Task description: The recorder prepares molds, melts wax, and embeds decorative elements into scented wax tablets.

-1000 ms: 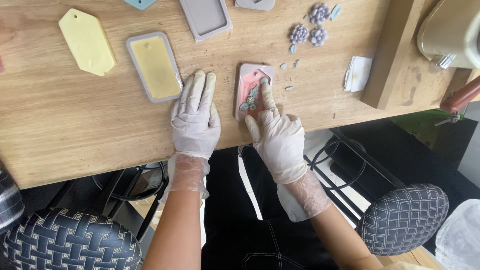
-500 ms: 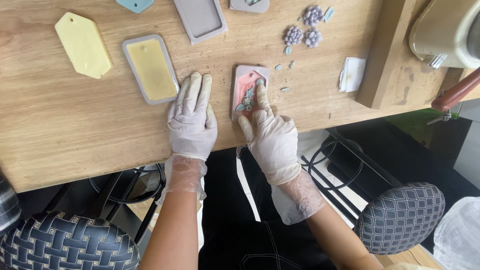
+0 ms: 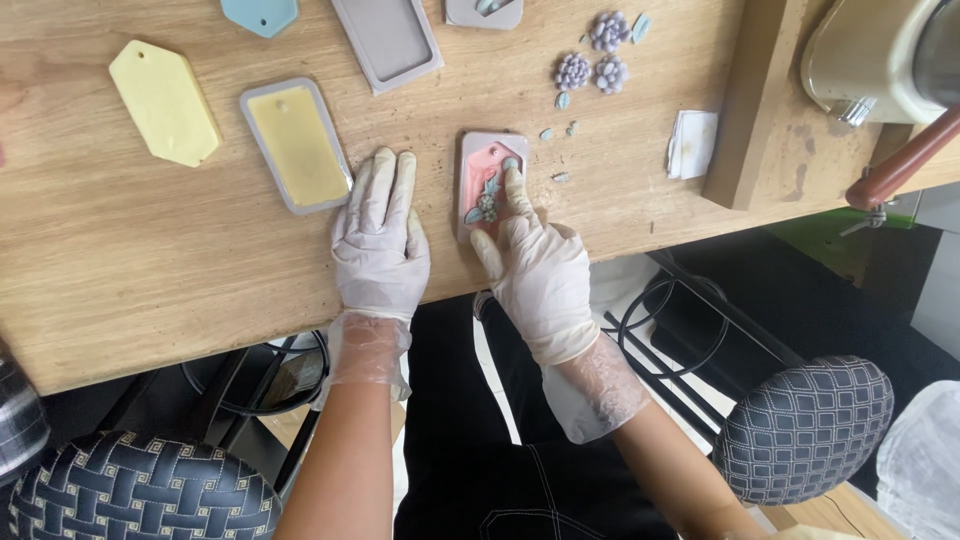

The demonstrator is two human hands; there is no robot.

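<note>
Right hand has slid its fingertips up the pink mould, pressing its small flowers; left hand stays flat, fingers released, on the table beside it.

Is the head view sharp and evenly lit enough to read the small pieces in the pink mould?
Head view: even daylight, soft shadows, no strong glare on the wooden table; right hand and pink mould are sharp, its small flower pieces readable; left hand sharp; slight wide-angle bending at the edges.
</note>
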